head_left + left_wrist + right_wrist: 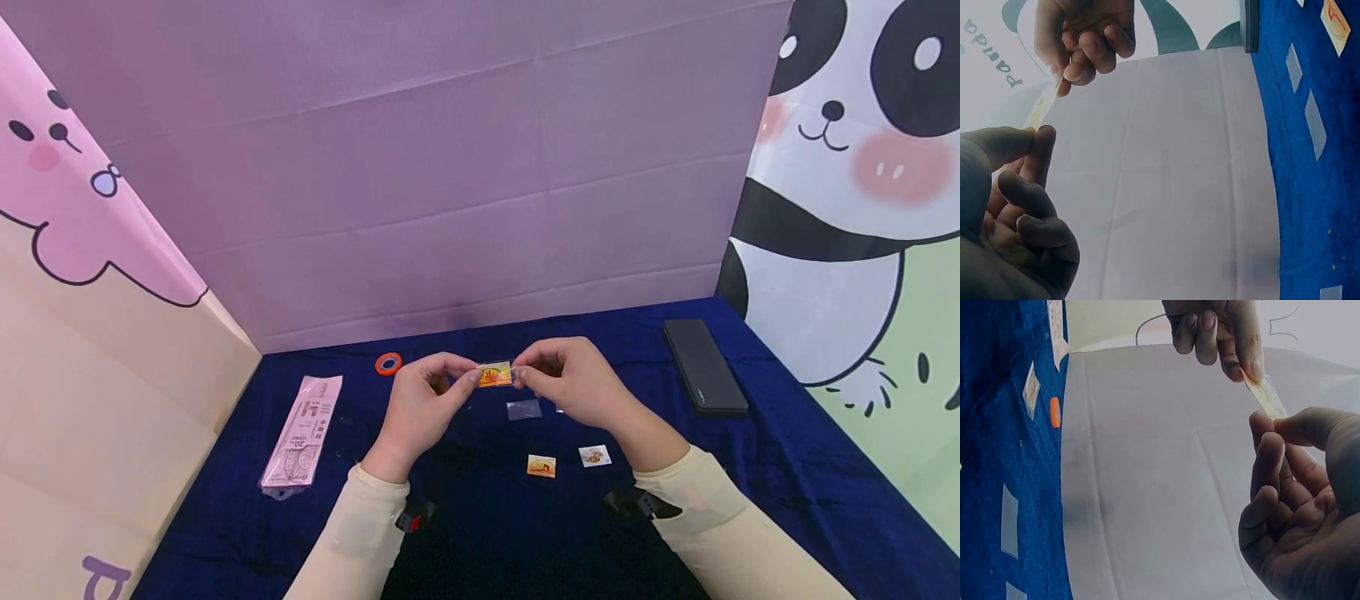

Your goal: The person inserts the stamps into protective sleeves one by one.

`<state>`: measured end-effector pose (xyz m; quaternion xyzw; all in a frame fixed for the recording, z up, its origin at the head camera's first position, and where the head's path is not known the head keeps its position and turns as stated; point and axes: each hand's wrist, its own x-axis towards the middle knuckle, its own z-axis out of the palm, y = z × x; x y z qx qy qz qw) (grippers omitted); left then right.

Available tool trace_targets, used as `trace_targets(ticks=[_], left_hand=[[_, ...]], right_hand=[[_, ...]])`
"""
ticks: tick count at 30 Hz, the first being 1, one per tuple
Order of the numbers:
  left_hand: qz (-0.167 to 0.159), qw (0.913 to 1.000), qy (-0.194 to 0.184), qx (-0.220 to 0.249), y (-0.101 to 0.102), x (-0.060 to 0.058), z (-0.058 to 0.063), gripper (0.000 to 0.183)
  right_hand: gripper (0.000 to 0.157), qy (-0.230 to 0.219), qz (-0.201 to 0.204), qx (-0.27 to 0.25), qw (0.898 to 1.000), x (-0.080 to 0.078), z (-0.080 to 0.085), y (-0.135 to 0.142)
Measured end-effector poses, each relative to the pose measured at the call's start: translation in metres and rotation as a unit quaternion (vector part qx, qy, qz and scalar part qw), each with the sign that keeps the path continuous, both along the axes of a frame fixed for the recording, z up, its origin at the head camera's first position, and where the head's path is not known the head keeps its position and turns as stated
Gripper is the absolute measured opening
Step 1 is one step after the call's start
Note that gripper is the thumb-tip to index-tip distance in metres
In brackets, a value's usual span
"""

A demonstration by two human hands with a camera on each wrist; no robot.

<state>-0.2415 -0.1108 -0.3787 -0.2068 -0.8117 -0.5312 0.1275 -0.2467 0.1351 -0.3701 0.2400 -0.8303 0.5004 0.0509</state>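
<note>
Between both hands, raised above the table, is a small yellow-and-orange picture stamp (495, 374) with clear film showing at its edges. My left hand (427, 400) pinches its left end between thumb and index finger. At the opposite end, the thumb and fingertips of my right hand (573, 379) pinch the edge. Both wrist views show the stamp slanting between the two hands, with the other fingers loosely curled. Below the hands lie a clear sleeve (523, 409), an orange stamp (542, 466) and a white stamp with a small picture (595, 456).
A pink printed packet (303, 429) lies at the left of the blue cloth (480, 550). Behind the left hand is an orange tape roll (388, 363). A dark flat case (705, 367) lies at the right. Another small stamp (1032, 390) shows in the right wrist view.
</note>
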Motion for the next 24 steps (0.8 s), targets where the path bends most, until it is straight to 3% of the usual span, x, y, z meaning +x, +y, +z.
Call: trace_targets(ticks=[12,24], left_hand=[[-0.013,0.9998,0.012,0.012,-0.005,-0.005,-0.005,0.011],[0.007,0.9999,0.001,0.012,-0.01,-0.013,-0.013,0.006]], right_hand=[[0.015,-0.005,0.004,0.005,1.0,-0.002,-0.002,0.002],[0.01,-0.049,-0.01,0.044,0.998,-0.006,-0.03,0.013]])
